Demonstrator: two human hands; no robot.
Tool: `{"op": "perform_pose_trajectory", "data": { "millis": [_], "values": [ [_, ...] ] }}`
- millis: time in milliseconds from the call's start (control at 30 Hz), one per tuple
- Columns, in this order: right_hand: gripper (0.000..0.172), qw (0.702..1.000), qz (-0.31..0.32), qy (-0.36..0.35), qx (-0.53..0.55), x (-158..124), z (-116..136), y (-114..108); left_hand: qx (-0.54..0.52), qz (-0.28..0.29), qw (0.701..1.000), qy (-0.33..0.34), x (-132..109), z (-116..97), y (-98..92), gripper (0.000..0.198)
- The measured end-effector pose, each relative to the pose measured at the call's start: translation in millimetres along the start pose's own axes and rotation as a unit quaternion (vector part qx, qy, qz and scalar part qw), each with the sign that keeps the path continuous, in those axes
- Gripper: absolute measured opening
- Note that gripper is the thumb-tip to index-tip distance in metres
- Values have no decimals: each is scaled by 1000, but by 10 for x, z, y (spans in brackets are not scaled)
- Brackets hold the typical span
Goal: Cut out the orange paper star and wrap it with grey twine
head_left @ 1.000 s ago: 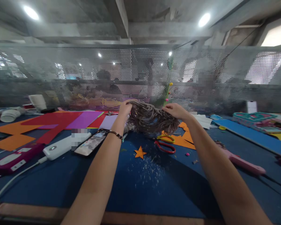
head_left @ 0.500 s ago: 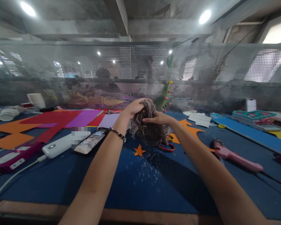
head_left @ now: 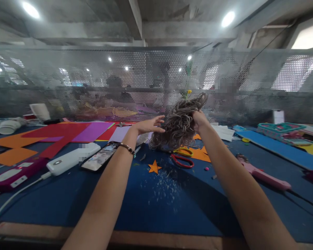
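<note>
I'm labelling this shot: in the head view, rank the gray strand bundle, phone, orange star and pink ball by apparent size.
Largest to smallest:
1. Gray strand bundle
2. Phone
3. Orange star
4. Pink ball

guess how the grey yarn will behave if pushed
The grey yarn would probably squash softly, being a mass of loose strands. It looks floppy, as much of it sags below the right hand. Its loops may tangle, since they cross every way.

On your left you have a phone [head_left: 100,157] lying just beside a white device [head_left: 64,164], with a purple device [head_left: 21,173] farther left; on your right lie a pink glue gun [head_left: 270,177] and a blue board [head_left: 272,147], and a perforated screen [head_left: 151,74] stands ahead of you.
</note>
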State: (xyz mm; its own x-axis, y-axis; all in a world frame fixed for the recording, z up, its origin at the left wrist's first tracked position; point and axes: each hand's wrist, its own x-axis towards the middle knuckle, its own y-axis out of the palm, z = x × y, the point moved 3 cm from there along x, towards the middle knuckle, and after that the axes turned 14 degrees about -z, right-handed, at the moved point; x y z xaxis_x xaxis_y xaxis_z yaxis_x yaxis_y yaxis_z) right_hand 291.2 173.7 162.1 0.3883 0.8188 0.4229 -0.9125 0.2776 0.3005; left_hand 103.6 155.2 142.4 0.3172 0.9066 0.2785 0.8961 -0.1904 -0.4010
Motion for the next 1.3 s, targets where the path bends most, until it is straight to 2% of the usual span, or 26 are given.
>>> {"op": "perform_pose_trajectory", "data": {
  "millis": [100,167,200,367,567,633,767,867,1033,1167,1300],
  "values": [
    [6,998,-37,18,37,-3,60,-21,63,33,997,-14,62,91,136,52],
    [9,996,-62,21,63,-2,129,-59,100,33,994,-28,90,165,168,31],
    [12,994,-76,19,76,4,169,-89,115,24,993,-34,100,201,159,27],
    [17,981,-144,-14,133,84,353,-297,135,-74,986,-58,112,338,-50,30],
    [20,965,-181,-62,180,172,473,-456,52,-226,966,-113,71,480,-275,30],
    [24,963,-181,-72,187,185,489,-464,4,-246,959,-139,53,542,-287,30],
    [25,962,-175,-80,192,213,494,-465,-120,-249,946,-168,0,623,-275,28],
    [26,963,-172,-83,190,246,483,-489,-235,-282,920,-136,-44,585,-326,25],
    [23,964,-184,-92,171,308,431,-534,-384,-376,843,-36,-30,429,-547,35],
    [23,969,-184,-104,127,330,397,-536,-442,-417,794,13,58,373,-688,33],
    [19,980,-154,-115,57,328,373,-498,-467,-425,775,39,120,334,-727,32]
  ]
}}
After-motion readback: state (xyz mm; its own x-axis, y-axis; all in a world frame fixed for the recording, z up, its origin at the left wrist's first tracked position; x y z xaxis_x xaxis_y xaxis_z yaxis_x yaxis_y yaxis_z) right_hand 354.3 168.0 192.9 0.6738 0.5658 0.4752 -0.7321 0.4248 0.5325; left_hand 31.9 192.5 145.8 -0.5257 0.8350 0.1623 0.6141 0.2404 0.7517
